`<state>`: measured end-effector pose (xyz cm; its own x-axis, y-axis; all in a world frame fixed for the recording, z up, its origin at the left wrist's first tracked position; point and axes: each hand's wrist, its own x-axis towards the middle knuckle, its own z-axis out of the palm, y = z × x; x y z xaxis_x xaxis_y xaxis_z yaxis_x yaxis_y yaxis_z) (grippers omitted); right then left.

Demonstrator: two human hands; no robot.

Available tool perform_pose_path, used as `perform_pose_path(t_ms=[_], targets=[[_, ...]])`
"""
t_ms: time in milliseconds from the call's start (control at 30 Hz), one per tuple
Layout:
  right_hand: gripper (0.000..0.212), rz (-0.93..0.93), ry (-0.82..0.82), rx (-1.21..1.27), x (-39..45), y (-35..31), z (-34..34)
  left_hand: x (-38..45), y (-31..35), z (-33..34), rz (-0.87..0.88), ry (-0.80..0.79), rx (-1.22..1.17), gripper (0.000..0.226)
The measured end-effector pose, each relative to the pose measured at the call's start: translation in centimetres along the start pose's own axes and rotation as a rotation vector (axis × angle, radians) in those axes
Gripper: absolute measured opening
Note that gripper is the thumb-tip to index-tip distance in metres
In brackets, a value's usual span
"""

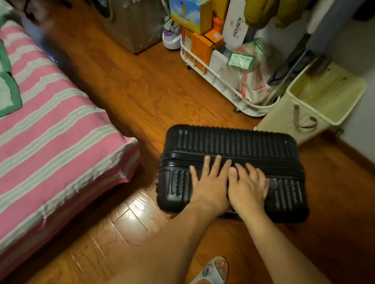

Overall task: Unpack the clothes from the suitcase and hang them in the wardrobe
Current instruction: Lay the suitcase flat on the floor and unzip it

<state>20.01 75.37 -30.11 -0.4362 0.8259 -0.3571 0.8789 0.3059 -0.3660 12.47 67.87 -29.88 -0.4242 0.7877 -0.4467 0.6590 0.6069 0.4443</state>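
A black ribbed hard-shell suitcase (236,144) stands closed on the wooden floor, its long side turned up toward me. My left hand (210,180) lies flat on that upper side with fingers spread and straight. My right hand (250,185) lies flat right beside it, fingers reaching over the seam between the two shells. Neither hand grips anything. No clothes from the suitcase are visible. Garments (275,6) hang at the top right, above the floor clutter.
A bed with a pink striped sheet (45,132) fills the left. Behind the suitcase stand a cream laundry hamper (316,104) and a white wire cart (211,75) full of boxes. A washing machine (126,10) stands at the back. My slippered foot (210,279) is near the bottom.
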Motion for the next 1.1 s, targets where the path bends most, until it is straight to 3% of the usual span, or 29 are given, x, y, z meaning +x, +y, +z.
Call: perform_pose_path(t_ms=[100, 200, 300, 400, 567, 867, 967, 1033, 1100], targets=[[0.054, 0.094, 0.143, -0.116, 0.2, 1.2, -0.1, -2.5, -3.8, -0.6, 0.144, 0.100, -0.088, 0.087], [0.051, 0.309, 0.207, 0.009, 0.4, -0.3, -0.2, -5.9, -9.7, 0.2, 0.014, 0.044, -0.045, 0.087], [0.060, 0.271, 0.148, -0.005, 1.0, -1.9, 0.8, -6.5, -10.7, -0.2, -0.043, -0.157, -0.448, 0.088], [0.072, 0.207, 0.149, -0.088, 2.5, -0.7, 1.0, -4.8, -9.1, -0.2, -0.032, -0.156, -0.711, 0.084], [0.078, 0.139, 0.282, -0.199, 4.4, 2.6, 0.4, -1.8, -7.9, 1.5, 0.017, -0.033, -0.450, 0.082], [0.077, -0.016, 0.368, -0.358, 8.9, 11.8, -4.8, 2.9, 0.5, 4.7, 0.211, 0.115, -0.291, 0.060], [0.077, 0.073, 0.425, -0.346, 10.5, 13.1, -6.2, 5.1, 2.6, 6.0, 0.280, 0.031, -0.361, 0.049], [0.074, 0.166, 0.486, -0.336, 10.8, 12.2, -5.6, 7.4, 2.8, 6.3, 0.222, -0.094, -0.553, 0.039], [0.078, 0.203, 0.548, -0.303, 11.3, 11.9, -4.2, 10.9, 1.8, 6.9, 0.155, -0.112, -0.676, 0.038]])
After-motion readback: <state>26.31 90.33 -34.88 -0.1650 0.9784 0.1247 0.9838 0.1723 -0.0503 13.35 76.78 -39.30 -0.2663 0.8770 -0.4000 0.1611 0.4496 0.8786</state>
